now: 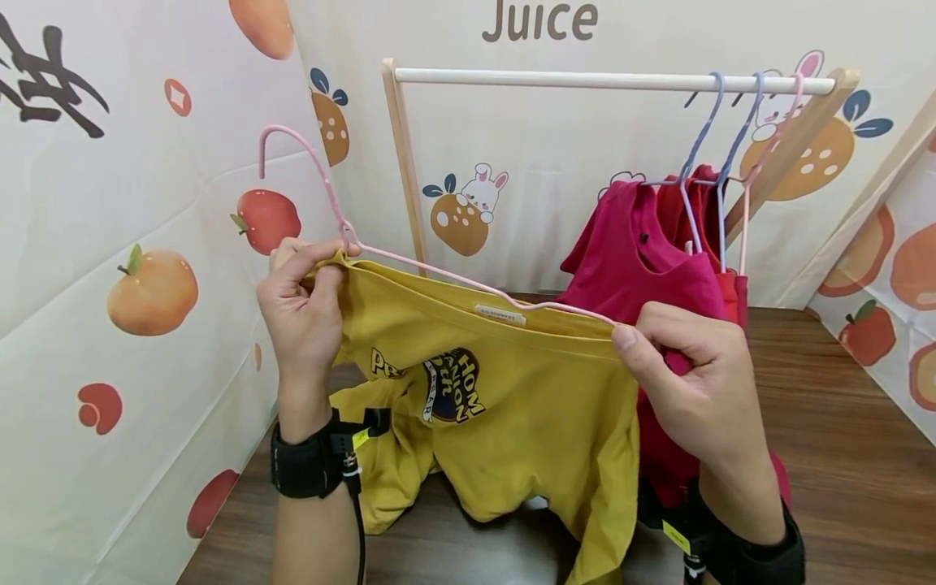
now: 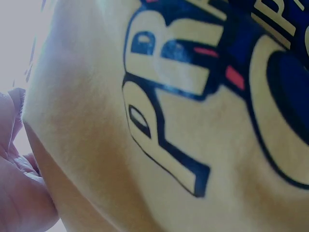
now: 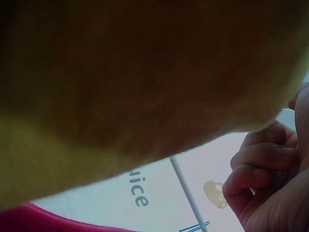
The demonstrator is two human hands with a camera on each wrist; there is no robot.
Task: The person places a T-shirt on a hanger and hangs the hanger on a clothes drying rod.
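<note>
A yellow long-sleeved shirt (image 1: 526, 398) with a dark printed badge hangs stretched between both hands. My left hand (image 1: 303, 309) pinches the left end of its neckline, close to the neck of a pink hanger (image 1: 439, 270). The hanger's hook rises free at upper left, and its long arm runs along the neck opening to the right. There my right hand (image 1: 691, 374) pinches the neckline's other end, with thumb and fingertips at the hanger's arm. In the left wrist view the shirt print (image 2: 169, 53) fills most of the picture. Dark cloth (image 3: 145, 87) covers much of the right wrist view.
Behind stands a clothes rack with a white rail (image 1: 541, 79) and wooden legs. At its right end, a magenta shirt (image 1: 621, 244) and red garments hang on blue and pink hangers, partly behind my right hand. Fruit-printed cloth walls (image 1: 175, 366) flank the brown wooden tabletop (image 1: 841, 455).
</note>
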